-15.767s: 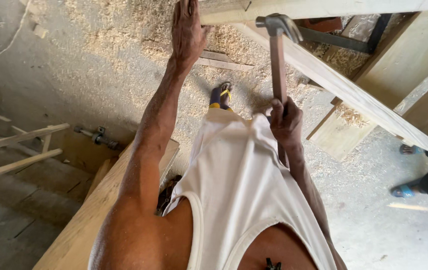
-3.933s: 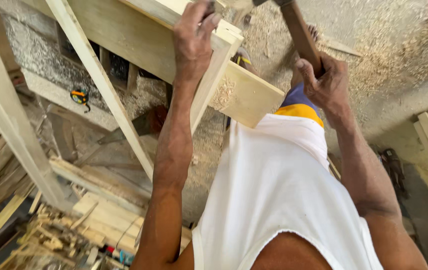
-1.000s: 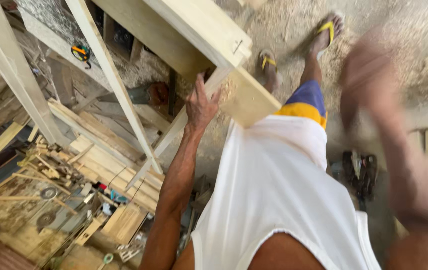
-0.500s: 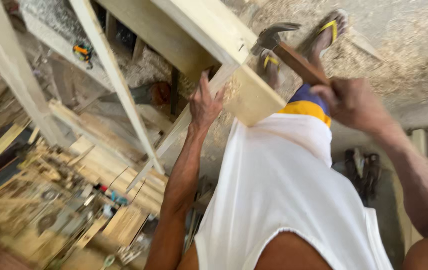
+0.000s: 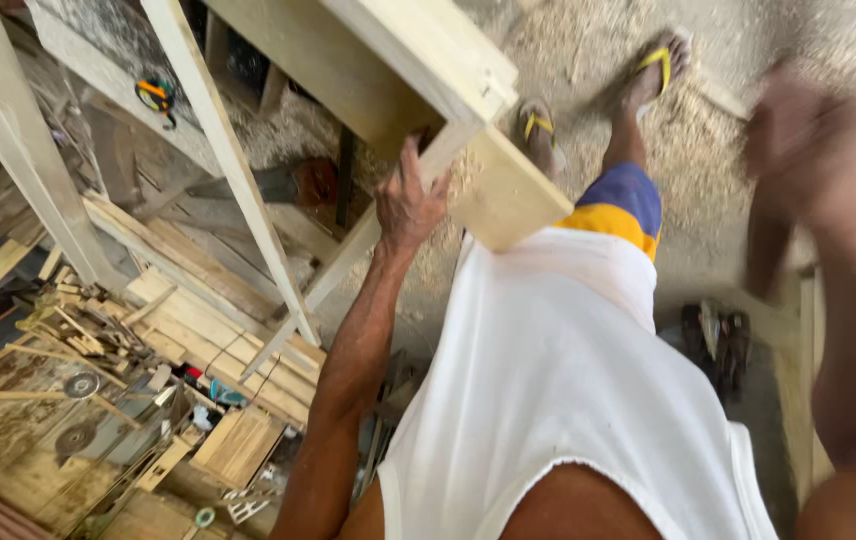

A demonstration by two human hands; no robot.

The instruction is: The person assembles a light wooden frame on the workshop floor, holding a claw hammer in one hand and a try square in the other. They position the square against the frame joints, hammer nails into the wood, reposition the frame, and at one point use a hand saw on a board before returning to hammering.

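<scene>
My left hand (image 5: pixel 408 200) grips the underside of a pale wooden frame (image 5: pixel 418 60), at the corner where a slanted rail meets a flat board (image 5: pixel 513 195). My right hand (image 5: pixel 798 130) is raised at the upper right, heavily blurred by motion. A brown smear below it looks like the hammer (image 5: pixel 766 255) it holds; its head cannot be made out. I wear a white sleeveless shirt and blue-and-yellow shorts. My feet in yellow-strapped sandals (image 5: pixel 658 65) stand on sawdust beyond the frame.
Pale upright posts (image 5: pixel 18 160) of the frame run down the left. Below lie stacked wood offcuts (image 5: pixel 198 330), round saw blades (image 5: pixel 78 385) and small tools. An orange-and-black tape measure (image 5: pixel 153 95) rests on a ledge. A dark pair of sandals (image 5: pixel 718 340) lies on the floor at the right.
Half a second ago the hammer head was at the frame's corner; now my right hand has swung back to the upper right. My left hand keeps its grip on the rail.
</scene>
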